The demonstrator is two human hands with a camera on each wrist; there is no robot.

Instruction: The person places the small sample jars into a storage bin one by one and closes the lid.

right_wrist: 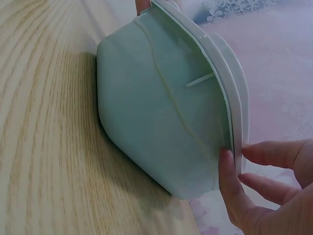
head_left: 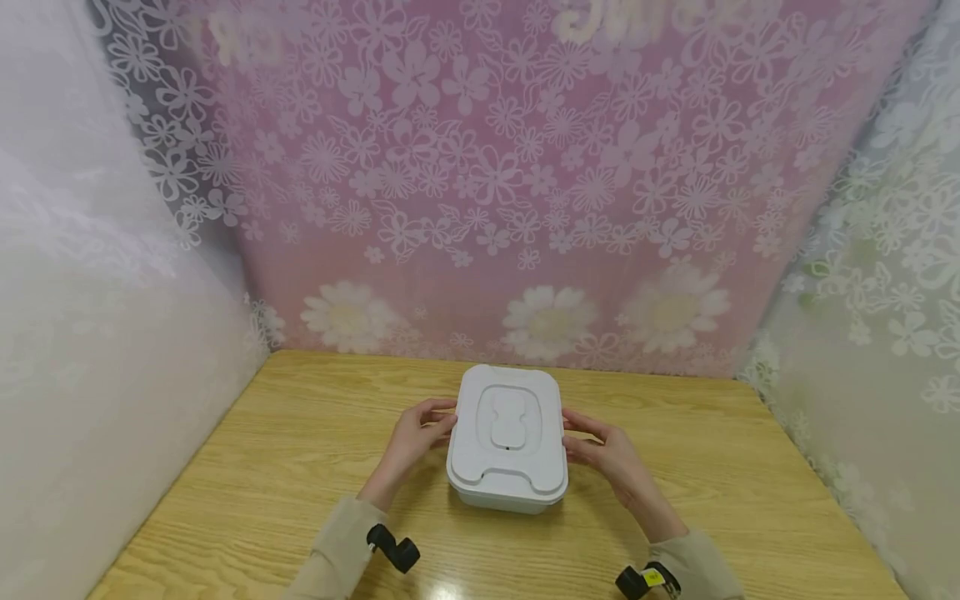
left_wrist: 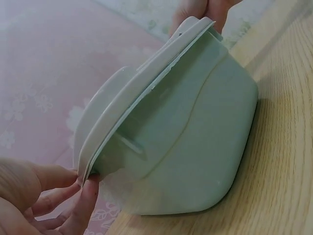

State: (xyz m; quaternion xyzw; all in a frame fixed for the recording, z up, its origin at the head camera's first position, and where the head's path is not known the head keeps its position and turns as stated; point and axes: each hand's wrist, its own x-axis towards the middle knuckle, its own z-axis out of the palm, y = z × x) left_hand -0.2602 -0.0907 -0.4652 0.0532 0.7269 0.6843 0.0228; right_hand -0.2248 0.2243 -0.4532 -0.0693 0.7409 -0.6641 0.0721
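Note:
A pale green plastic box (left_wrist: 195, 132) stands on the wooden table, topped by a white lid (head_left: 510, 475) with a raised oval and a small hourglass-shaped panel. My left hand (head_left: 416, 433) is at the lid's left edge; in the left wrist view its thumb and fingers pinch the rim. On the opposite side my right hand (head_left: 603, 450) pinches the lid's edge, thumb on one face and a fingertip under the rim in the right wrist view. Along most of its length the lid (right_wrist: 225, 73) lies against the box's top edge. What the box holds is hidden.
The wooden table (head_left: 315, 467) extends around the box. A pink flowered curtain (head_left: 480, 208) hangs behind its far edge, with pale sheets (head_left: 112, 292) at the left and right. Black straps with small cameras (head_left: 397, 550) sit on both wrists.

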